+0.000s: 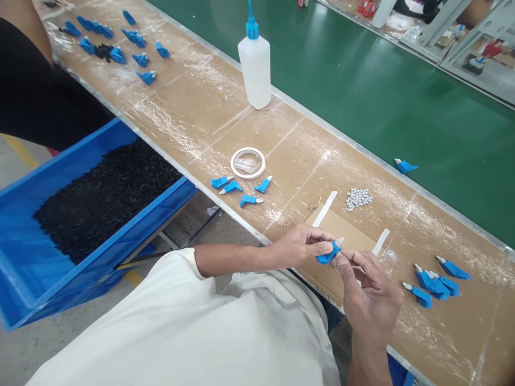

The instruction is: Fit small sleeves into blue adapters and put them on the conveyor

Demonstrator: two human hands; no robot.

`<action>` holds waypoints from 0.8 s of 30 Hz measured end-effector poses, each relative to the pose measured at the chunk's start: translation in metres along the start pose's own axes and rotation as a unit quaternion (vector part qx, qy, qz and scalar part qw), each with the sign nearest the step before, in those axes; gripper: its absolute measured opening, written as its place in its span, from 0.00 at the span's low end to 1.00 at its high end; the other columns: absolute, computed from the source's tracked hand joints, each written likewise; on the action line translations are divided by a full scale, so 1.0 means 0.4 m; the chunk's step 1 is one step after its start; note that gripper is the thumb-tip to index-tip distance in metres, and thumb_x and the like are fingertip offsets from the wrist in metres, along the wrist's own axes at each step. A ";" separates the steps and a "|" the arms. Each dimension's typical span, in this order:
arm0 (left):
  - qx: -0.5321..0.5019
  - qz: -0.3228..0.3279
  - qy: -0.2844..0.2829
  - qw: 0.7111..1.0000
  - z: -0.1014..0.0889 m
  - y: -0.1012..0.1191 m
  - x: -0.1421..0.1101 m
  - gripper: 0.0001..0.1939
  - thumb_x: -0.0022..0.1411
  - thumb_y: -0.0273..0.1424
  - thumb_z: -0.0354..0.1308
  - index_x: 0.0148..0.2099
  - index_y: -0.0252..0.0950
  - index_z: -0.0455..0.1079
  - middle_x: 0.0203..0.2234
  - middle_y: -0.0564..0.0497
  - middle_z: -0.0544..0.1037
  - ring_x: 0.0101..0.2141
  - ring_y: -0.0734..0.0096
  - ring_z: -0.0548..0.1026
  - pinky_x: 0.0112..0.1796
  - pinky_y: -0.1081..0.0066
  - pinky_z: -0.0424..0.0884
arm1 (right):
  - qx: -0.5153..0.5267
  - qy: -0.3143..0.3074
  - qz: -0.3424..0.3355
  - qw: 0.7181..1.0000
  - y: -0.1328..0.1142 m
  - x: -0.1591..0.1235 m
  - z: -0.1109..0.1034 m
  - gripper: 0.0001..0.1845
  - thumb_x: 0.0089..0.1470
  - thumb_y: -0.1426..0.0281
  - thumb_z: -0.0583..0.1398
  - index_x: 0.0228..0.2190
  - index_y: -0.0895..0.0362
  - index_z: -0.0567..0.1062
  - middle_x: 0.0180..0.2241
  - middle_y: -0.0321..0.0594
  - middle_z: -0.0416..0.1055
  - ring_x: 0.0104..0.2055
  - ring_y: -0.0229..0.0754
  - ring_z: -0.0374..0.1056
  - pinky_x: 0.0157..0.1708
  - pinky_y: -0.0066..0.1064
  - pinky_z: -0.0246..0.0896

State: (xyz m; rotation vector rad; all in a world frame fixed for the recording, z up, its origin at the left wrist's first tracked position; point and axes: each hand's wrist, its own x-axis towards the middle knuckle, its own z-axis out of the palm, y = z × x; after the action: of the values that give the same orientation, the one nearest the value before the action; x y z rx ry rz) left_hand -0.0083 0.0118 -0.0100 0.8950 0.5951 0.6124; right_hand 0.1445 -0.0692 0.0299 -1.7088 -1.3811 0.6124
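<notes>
My left hand (301, 245) pinches a small blue plastic part (329, 254) with a pale tip, holding it over the cardboard at the table's near edge. Close against the part's right end, my right hand (368, 284) has its thumb and forefinger pressed together. Whatever sits between those fingertips is too small to make out. Beyond my hands lies a pile of small grey pieces (359, 199). Several similar blue parts (436, 281) rest to the right of my right hand. To the left, more blue parts (248, 200) lie beside a white ring (248, 163).
A white squeeze bottle (255, 69) with a blue nozzle stands at the table's back edge. Behind runs a green conveyor belt (341, 80) carrying one blue part (404, 165). A blue bin (24, 198) of black pieces is at left, near another person's arm (30, 24).
</notes>
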 end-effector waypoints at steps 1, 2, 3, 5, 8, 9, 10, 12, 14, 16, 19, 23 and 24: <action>0.009 0.007 -0.001 1.000 -0.001 0.000 0.000 0.31 0.54 0.56 0.66 0.42 0.30 0.79 0.32 0.47 0.77 0.32 0.73 0.71 0.38 0.72 0.68 | 0.000 -0.004 0.002 1.000 0.001 0.001 -0.001 0.05 0.58 0.66 0.65 0.34 0.51 0.83 0.31 0.35 0.76 0.31 0.39 0.71 0.31 0.30 0.71; 0.017 0.014 -0.006 1.000 -0.001 0.001 -0.001 0.30 0.55 0.55 0.65 0.42 0.30 0.79 0.32 0.47 0.78 0.33 0.73 0.72 0.39 0.72 0.68 | 0.003 -0.007 0.004 1.000 0.003 0.002 -0.003 0.05 0.58 0.66 0.65 0.34 0.51 0.83 0.31 0.36 0.76 0.31 0.39 0.72 0.31 0.30 0.71; 0.024 0.023 -0.013 0.999 -0.003 0.003 -0.001 0.30 0.56 0.55 0.65 0.42 0.30 0.79 0.32 0.47 0.78 0.33 0.73 0.72 0.39 0.72 0.68 | 0.009 -0.009 0.008 1.000 0.004 0.004 -0.004 0.04 0.58 0.66 0.65 0.33 0.51 0.83 0.31 0.36 0.76 0.31 0.39 0.72 0.32 0.30 0.72; 0.043 0.040 -0.025 0.998 -0.005 0.009 -0.001 0.28 0.58 0.54 0.64 0.41 0.30 0.79 0.32 0.47 0.78 0.34 0.72 0.73 0.41 0.71 0.69 | 0.032 -0.007 0.028 0.999 0.008 0.009 -0.007 0.03 0.55 0.66 0.67 0.32 0.52 0.83 0.30 0.37 0.77 0.31 0.40 0.73 0.32 0.31 0.73; 0.069 0.053 -0.030 0.996 -0.007 0.020 0.002 0.28 0.59 0.53 0.63 0.42 0.31 0.79 0.35 0.46 0.79 0.36 0.69 0.74 0.43 0.70 0.70 | 0.095 0.018 0.079 0.992 0.009 0.022 -0.009 0.06 0.50 0.65 0.71 0.29 0.55 0.83 0.27 0.38 0.79 0.28 0.42 0.75 0.30 0.33 0.76; 0.073 0.052 -0.031 0.996 -0.007 0.022 0.003 0.28 0.59 0.54 0.63 0.43 0.31 0.80 0.36 0.46 0.79 0.37 0.69 0.75 0.43 0.70 0.70 | 0.117 0.026 0.096 0.988 0.008 0.026 -0.009 0.08 0.48 0.65 0.72 0.28 0.56 0.82 0.26 0.39 0.79 0.27 0.42 0.76 0.29 0.33 0.76; 0.074 0.050 -0.032 0.996 -0.007 0.024 0.004 0.29 0.59 0.54 0.63 0.44 0.31 0.80 0.36 0.45 0.79 0.37 0.68 0.75 0.43 0.70 0.70 | 0.138 0.029 0.108 0.984 0.008 0.030 -0.009 0.10 0.46 0.65 0.73 0.28 0.57 0.82 0.25 0.39 0.79 0.26 0.43 0.76 0.29 0.34 0.77; 0.079 0.047 -0.038 0.995 -0.005 0.027 0.007 0.30 0.59 0.56 0.62 0.45 0.32 0.80 0.38 0.45 0.80 0.38 0.67 0.75 0.43 0.69 0.71 | 0.169 0.027 0.115 0.978 0.008 0.036 -0.011 0.12 0.45 0.65 0.74 0.32 0.57 0.83 0.25 0.40 0.79 0.25 0.42 0.76 0.28 0.35 0.78; 0.090 0.056 -0.046 0.993 -0.004 0.029 0.008 0.30 0.60 0.56 0.61 0.45 0.32 0.80 0.39 0.44 0.80 0.39 0.67 0.75 0.43 0.69 0.70 | 0.187 0.009 0.096 0.978 0.011 0.039 -0.014 0.13 0.47 0.66 0.73 0.37 0.56 0.84 0.27 0.40 0.80 0.26 0.41 0.75 0.28 0.36 0.78; 0.107 0.069 -0.057 0.990 -0.003 0.033 0.009 0.29 0.62 0.54 0.59 0.44 0.32 0.81 0.38 0.45 0.79 0.38 0.68 0.74 0.42 0.70 0.70 | 0.201 -0.014 0.073 0.977 0.017 0.039 -0.018 0.12 0.49 0.68 0.72 0.39 0.52 0.85 0.29 0.40 0.80 0.28 0.41 0.74 0.27 0.36 0.77; 0.152 0.092 -0.063 0.982 -0.002 0.047 0.008 0.25 0.66 0.50 0.56 0.41 0.32 0.81 0.33 0.47 0.76 0.35 0.70 0.72 0.40 0.71 0.68 | 0.218 -0.029 0.059 0.974 0.026 0.039 -0.023 0.12 0.50 0.70 0.71 0.38 0.49 0.86 0.30 0.39 0.79 0.29 0.41 0.74 0.26 0.34 0.76; 0.226 0.116 -0.081 0.964 -0.001 0.069 0.011 0.22 0.69 0.45 0.55 0.39 0.32 0.81 0.26 0.50 0.71 0.32 0.72 0.68 0.37 0.73 0.66 | 0.225 -0.017 0.044 0.973 0.034 0.038 -0.025 0.12 0.48 0.72 0.72 0.37 0.47 0.86 0.27 0.37 0.78 0.27 0.40 0.73 0.25 0.33 0.75; 0.228 0.117 -0.084 0.963 0.001 0.073 0.013 0.22 0.69 0.45 0.55 0.39 0.32 0.81 0.26 0.50 0.71 0.31 0.72 0.68 0.37 0.73 0.66 | 0.224 -0.010 0.044 0.974 0.035 0.039 -0.025 0.12 0.48 0.72 0.72 0.37 0.47 0.86 0.27 0.37 0.78 0.27 0.40 0.73 0.25 0.34 0.75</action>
State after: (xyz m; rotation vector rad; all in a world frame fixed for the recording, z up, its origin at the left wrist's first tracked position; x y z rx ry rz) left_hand -0.0114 0.0294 0.0137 1.4519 0.4856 0.6123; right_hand 0.1643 -0.0582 0.0256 -1.4038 -1.0821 0.9168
